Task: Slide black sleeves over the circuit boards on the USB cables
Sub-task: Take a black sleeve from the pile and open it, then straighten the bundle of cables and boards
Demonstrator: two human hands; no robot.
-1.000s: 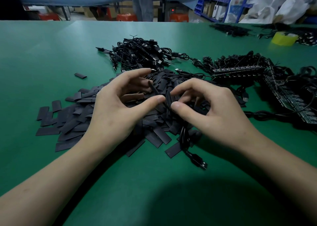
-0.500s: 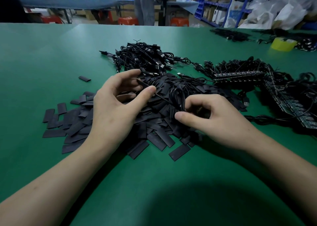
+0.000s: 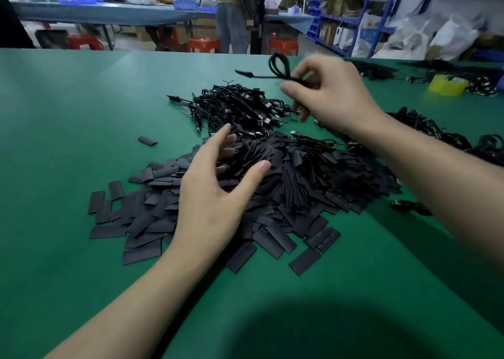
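Note:
A wide heap of flat black sleeves (image 3: pixel 286 195) lies on the green table (image 3: pixel 68 113). Behind it sits a pile of bundled black USB cables (image 3: pixel 240 110). My right hand (image 3: pixel 332 97) is raised over that pile and pinches a coiled black USB cable (image 3: pixel 276 69), whose sleeved end sticks out to the left. My left hand (image 3: pixel 215 195) hovers over the left part of the sleeve heap with fingers spread and relaxed, holding nothing.
More black cables and strips of circuit boards (image 3: pixel 450 140) lie at the right. A yellow tape roll (image 3: pixel 447 84) stands at the far right. One stray sleeve (image 3: pixel 147 140) lies left of the heap. People and red stools are beyond the table's far edge.
My right hand has lifted from the sleeve heap up and away toward the cable pile, carrying the cable. My left hand let go and opened over the sleeves.

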